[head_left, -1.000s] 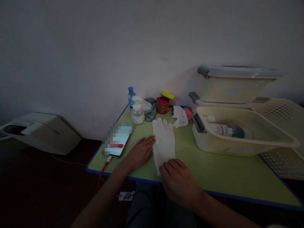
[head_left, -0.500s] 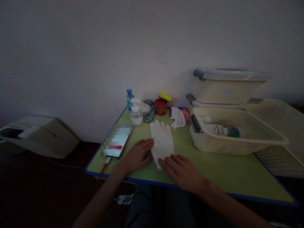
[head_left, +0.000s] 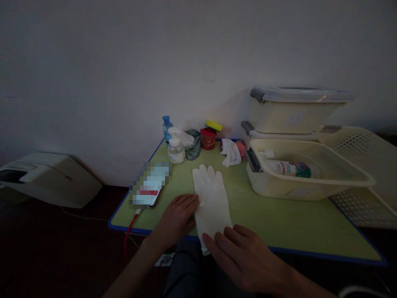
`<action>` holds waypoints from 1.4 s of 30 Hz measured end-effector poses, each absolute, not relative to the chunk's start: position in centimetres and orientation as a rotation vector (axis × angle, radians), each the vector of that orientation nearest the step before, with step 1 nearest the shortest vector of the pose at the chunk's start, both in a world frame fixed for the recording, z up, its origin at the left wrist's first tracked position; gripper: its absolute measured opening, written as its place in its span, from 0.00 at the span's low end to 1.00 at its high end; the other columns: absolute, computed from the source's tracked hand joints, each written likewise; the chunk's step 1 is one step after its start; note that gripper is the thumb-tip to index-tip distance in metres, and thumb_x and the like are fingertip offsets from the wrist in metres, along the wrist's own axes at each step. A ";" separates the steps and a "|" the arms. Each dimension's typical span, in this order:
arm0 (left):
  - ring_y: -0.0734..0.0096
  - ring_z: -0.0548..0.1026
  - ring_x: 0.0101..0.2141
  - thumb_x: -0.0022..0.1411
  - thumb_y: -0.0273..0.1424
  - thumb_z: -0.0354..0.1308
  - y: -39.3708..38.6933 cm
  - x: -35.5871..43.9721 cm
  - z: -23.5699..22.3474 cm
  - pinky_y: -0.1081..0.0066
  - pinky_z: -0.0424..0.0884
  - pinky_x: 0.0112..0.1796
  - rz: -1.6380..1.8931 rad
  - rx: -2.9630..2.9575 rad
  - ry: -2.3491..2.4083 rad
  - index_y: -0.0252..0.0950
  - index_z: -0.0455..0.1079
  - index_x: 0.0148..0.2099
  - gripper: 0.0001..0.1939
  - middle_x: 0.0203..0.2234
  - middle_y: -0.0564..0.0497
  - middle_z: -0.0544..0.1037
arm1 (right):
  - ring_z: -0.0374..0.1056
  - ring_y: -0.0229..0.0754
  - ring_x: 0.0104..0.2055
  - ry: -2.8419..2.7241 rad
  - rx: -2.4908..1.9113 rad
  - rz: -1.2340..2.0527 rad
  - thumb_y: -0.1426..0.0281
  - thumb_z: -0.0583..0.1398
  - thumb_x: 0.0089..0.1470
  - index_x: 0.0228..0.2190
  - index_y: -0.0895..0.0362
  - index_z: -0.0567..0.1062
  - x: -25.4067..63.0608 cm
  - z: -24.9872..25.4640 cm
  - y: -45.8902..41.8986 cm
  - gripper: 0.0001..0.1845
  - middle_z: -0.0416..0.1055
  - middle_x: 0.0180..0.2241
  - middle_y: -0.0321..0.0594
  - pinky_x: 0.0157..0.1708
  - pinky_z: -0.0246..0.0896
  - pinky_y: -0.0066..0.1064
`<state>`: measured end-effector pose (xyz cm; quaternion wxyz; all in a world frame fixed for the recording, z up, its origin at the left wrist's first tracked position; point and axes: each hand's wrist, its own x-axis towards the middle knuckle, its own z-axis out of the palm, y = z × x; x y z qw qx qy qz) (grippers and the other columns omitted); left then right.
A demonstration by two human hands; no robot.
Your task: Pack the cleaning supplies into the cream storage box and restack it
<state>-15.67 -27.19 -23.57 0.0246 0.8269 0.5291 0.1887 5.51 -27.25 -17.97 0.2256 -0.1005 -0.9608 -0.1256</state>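
A white glove (head_left: pixel 212 203) lies palm area flat, its fingers pointing to the back of the green table (head_left: pixel 297 223) and its cuff reaching over the blue front edge. On its left side, my left hand (head_left: pixel 179 213) pinches the edge beside the glove's thumb, my own thumb mostly hidden. My right hand (head_left: pixel 245 252) is closed on the cuff at the lower right, with fingers bent over it.
Left of the glove lies a phone (head_left: pixel 151 184) with a red cable (head_left: pixel 126 240). Behind stand a pump bottle (head_left: pixel 176 151), a blue-capped bottle (head_left: pixel 166 128), a red basket (head_left: pixel 208 138) with a yellow sponge (head_left: pixel 214 125), and crumpled gloves (head_left: pixel 231 151). An open bin (head_left: pixel 279 188) holds a bottle (head_left: pixel 290 169).
The glove has slid toward me, so its cuff now passes the table's front edge. Both hands have moved nearer to me with it, the right one more.
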 end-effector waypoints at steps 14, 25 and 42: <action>0.66 0.71 0.38 0.49 0.17 0.48 -25.3 -16.0 -22.9 0.66 0.69 0.41 0.743 2.304 1.574 0.35 0.69 0.41 0.18 0.35 0.48 0.75 | 0.64 0.37 0.25 -2.572 -0.265 -0.457 0.75 0.46 0.59 0.44 0.59 0.67 5.6 -15.1 -25.1 0.15 0.71 0.26 0.39 0.23 0.55 0.31; 0.73 0.67 0.25 0.55 0.31 0.51 -21.9 -17.0 -21.3 0.74 0.59 0.27 0.672 1.868 1.594 0.33 0.64 0.25 0.09 0.21 0.54 0.71 | 0.67 0.43 0.36 -2.520 -0.478 -0.712 0.79 0.45 0.58 0.51 0.62 0.61 2.3 -13.1 -16.6 0.20 0.72 0.36 0.45 0.33 0.59 0.33; 0.76 0.66 0.22 0.46 0.24 0.54 -19.2 -16.9 -21.8 0.76 0.57 0.24 0.729 1.434 1.488 0.33 0.63 0.34 0.10 0.18 0.59 0.67 | 0.67 0.47 0.46 -2.722 -0.926 -0.150 0.80 0.48 0.55 0.54 0.60 0.59 -2.1 -20.4 -7.2 0.23 0.70 0.45 0.51 0.42 0.61 0.38</action>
